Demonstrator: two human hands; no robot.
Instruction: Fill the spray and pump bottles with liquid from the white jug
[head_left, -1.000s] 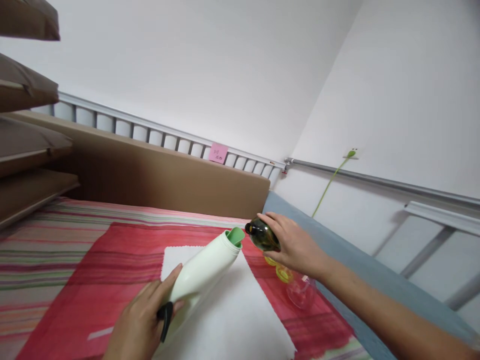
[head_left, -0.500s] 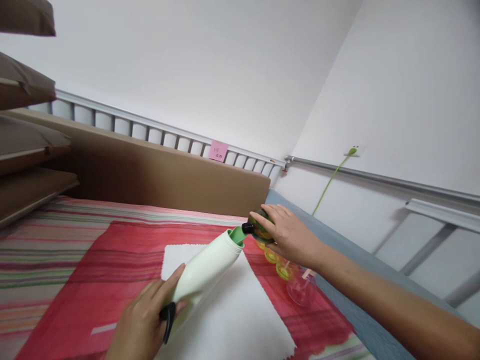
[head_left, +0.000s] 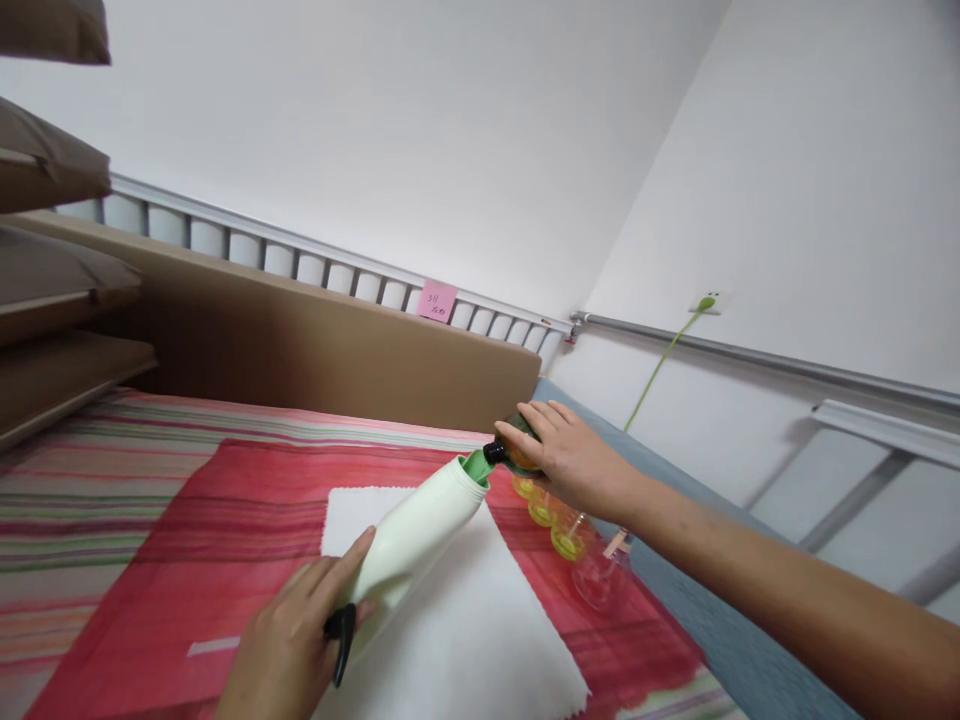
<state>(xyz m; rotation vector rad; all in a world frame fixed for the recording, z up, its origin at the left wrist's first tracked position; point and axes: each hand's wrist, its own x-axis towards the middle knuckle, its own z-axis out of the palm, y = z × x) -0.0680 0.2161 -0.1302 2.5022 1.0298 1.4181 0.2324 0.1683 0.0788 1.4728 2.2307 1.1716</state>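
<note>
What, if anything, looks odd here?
Nothing stands out: no spill shows on the white sheet. The pale bottle tilts, but the left hand holds it so, its mouth by the dark bottle in the right hand.

A striped cloth (head_left: 75, 540) in pink, green and grey covers the supporting surface; a red cloth (head_left: 172, 560) lies over it, spreading out around a white zigzag-edged sheet (head_left: 487, 630). Along the sheet's right side, on the red cloth, runs a row of clear containers with yellow parts (head_left: 567, 544), ending in a clear, colourless container (head_left: 598, 582). Left of the sheet lies a narrow whitish strip (head_left: 213, 647). Stripes show beyond the sheet too.
</note>
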